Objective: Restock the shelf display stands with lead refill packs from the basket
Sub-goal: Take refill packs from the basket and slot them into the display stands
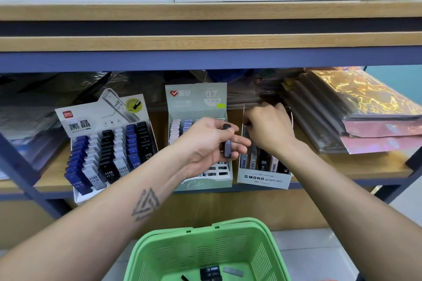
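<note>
Wooden shelf (342,167) boards carry three display stands: a white stand (109,148) of blue, grey and black packs at left, a green stand (201,180) in the middle, a white box (263,179) at right. Left hand (205,141), palm up, pinches a dark lead pack (227,143) over the green stand. Right hand (269,128) reaches into the box, fingers curled; whether this grip holds anything cannot be told. Below, a green basket (205,248) holds more packs (211,272).

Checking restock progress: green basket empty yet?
Not empty. A few dark lead refill packs and a grey one lie on the green basket floor.
</note>
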Action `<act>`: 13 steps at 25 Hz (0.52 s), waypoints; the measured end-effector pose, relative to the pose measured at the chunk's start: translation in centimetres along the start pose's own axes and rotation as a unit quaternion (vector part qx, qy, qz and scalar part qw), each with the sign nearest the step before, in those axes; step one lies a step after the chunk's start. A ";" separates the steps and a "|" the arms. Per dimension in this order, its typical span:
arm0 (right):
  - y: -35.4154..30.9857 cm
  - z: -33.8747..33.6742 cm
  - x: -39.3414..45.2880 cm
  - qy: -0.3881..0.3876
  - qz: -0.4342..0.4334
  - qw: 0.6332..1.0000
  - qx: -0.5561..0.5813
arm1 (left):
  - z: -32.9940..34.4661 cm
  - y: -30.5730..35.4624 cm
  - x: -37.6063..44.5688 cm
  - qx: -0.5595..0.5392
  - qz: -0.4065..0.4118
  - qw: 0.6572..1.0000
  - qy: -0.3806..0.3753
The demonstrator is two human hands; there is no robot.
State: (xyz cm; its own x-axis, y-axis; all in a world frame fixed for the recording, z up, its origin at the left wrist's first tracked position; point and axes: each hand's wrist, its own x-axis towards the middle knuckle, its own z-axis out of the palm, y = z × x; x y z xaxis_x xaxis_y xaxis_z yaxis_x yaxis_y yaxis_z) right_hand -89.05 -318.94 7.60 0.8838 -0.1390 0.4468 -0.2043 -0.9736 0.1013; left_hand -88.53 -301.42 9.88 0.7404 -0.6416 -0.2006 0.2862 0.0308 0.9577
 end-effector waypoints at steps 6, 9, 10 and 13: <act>-0.2 -1.2 -0.2 0.018 0.023 0.993 0.118 | -0.4 0.0 -0.2 -0.025 -0.043 0.998 -0.030; 0.7 -3.4 -0.6 -0.077 0.087 0.881 0.458 | -0.4 -0.1 -0.2 -0.047 -0.052 0.997 -0.034; 0.9 -3.9 -1.0 -0.118 0.088 0.837 0.526 | -0.3 -0.2 -0.2 -0.044 -0.050 0.997 -0.035; 1.3 -4.2 -2.1 -0.178 0.042 0.814 0.551 | -0.1 -0.4 -0.3 -0.026 -0.045 0.998 -0.039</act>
State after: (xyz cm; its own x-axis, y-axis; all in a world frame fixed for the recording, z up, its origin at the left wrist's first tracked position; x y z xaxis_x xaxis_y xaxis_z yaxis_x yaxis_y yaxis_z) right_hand -92.92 -319.18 10.52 0.9923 -0.0650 0.1050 0.0585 -0.5016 -0.8631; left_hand -88.85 -301.17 9.60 0.6617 -0.7008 -0.2667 0.3818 0.0088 0.9242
